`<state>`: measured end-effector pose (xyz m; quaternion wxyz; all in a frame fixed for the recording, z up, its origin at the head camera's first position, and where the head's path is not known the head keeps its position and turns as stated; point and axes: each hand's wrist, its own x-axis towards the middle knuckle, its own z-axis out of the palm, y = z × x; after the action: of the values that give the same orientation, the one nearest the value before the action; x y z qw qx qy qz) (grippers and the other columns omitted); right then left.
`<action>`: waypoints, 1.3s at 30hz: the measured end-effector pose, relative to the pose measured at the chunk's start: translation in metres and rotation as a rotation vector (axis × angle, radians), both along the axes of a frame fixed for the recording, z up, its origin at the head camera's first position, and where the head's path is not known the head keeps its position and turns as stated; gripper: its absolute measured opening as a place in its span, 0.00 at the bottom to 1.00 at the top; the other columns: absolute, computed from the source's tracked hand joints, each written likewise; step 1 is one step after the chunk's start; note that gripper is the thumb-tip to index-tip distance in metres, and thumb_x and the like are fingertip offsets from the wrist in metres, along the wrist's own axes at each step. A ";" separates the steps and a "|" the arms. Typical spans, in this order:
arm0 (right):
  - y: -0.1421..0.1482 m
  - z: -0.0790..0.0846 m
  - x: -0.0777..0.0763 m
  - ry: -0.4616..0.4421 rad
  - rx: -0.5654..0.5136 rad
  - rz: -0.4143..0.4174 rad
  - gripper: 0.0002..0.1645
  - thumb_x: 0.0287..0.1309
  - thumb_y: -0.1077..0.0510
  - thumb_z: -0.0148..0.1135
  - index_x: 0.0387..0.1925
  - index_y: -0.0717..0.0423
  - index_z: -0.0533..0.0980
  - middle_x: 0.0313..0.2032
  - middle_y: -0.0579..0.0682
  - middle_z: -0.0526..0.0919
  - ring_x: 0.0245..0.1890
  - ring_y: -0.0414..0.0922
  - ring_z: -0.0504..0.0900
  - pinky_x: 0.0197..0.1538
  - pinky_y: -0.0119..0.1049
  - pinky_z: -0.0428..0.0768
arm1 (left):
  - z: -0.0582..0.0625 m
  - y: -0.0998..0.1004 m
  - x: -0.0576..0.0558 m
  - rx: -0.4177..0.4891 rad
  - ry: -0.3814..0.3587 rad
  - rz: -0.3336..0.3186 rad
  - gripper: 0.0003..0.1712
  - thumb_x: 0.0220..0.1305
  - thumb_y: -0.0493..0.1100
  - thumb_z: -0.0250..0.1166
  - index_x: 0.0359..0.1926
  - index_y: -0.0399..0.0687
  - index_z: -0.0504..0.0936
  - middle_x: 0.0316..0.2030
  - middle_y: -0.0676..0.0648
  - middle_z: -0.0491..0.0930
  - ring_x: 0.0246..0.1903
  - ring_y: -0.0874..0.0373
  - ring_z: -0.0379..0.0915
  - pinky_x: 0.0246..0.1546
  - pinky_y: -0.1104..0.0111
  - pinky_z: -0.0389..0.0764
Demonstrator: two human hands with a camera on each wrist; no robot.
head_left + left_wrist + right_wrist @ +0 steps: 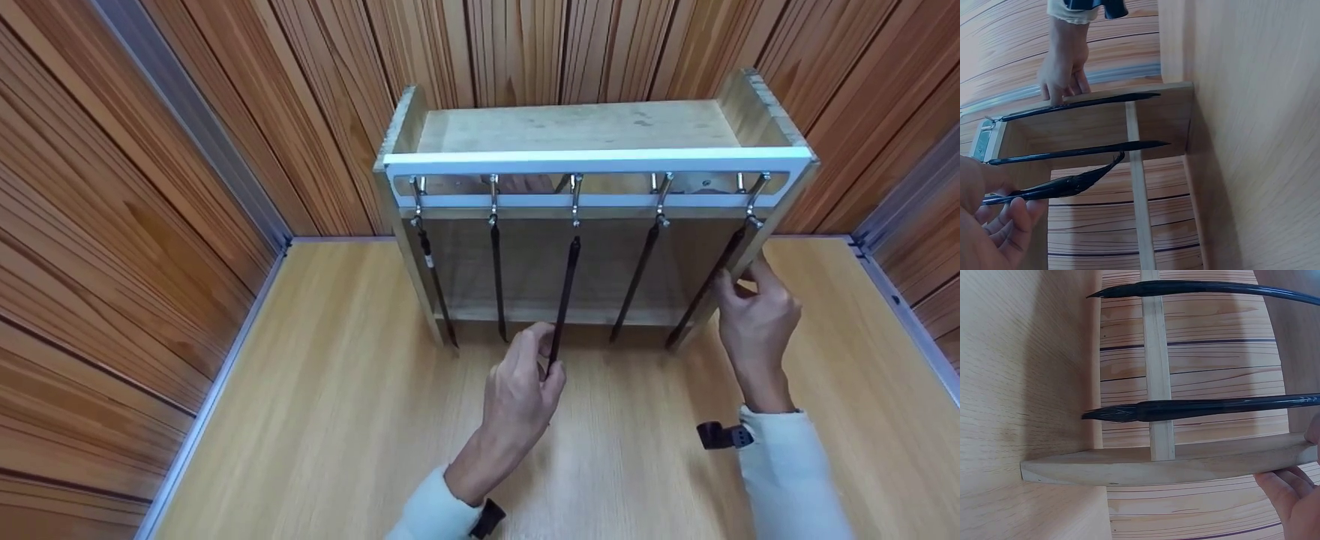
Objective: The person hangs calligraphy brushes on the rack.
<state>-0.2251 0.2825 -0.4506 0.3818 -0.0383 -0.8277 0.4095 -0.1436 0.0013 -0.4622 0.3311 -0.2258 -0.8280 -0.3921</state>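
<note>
Near the middle of the head view my left hand (pixel 519 386) pinches a dark calligraphy brush (pixel 568 289) low down. The brush's upper end is right below the middle hook (pixel 576 199). In the left wrist view its black, bent tuft (pixel 1086 180) points away from the fingers. My right hand (pixel 761 319) grips the right side board (pixel 1129 473) of a wooden rack (pixel 577 129), thumb on one face and fingers on the other. Other brushes (pixel 495 281) hang from hooks on either side, tips down.
A white rail (pixel 600 157) with metal hooks runs along the rack's front. The rack stands on a light wood table (pixel 337 420) against a plank wall (pixel 517 52). Another plank wall (pixel 97 247) rises at the left, with metal edging (pixel 217 375) along the table.
</note>
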 end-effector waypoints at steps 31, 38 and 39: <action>-0.002 0.001 0.000 0.023 0.002 0.003 0.14 0.63 0.64 0.62 0.50 0.61 0.83 0.40 0.57 0.87 0.43 0.51 0.85 0.42 0.18 0.76 | -0.006 0.002 -0.011 -0.020 0.013 0.045 0.26 0.52 0.25 0.71 0.52 0.35 0.73 0.34 0.45 0.78 0.27 0.60 0.80 0.25 0.80 0.77; -0.001 -0.001 -0.002 0.056 0.008 -0.005 0.11 0.61 0.66 0.63 0.45 0.64 0.84 0.37 0.58 0.87 0.40 0.51 0.86 0.40 0.16 0.75 | -0.010 0.003 -0.016 -0.021 -0.003 0.050 0.26 0.51 0.24 0.72 0.52 0.34 0.73 0.33 0.45 0.78 0.26 0.58 0.79 0.23 0.78 0.77; -0.001 -0.001 -0.002 0.053 0.008 -0.005 0.12 0.61 0.65 0.63 0.45 0.63 0.84 0.38 0.58 0.87 0.40 0.49 0.86 0.40 0.16 0.75 | -0.011 0.003 -0.017 -0.021 -0.009 0.050 0.26 0.52 0.25 0.72 0.52 0.34 0.73 0.33 0.45 0.78 0.26 0.58 0.79 0.23 0.78 0.77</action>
<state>-0.2266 0.2817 -0.4515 0.4049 -0.0277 -0.8187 0.4062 -0.1609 0.0042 -0.4736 0.3348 -0.2066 -0.8389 -0.3761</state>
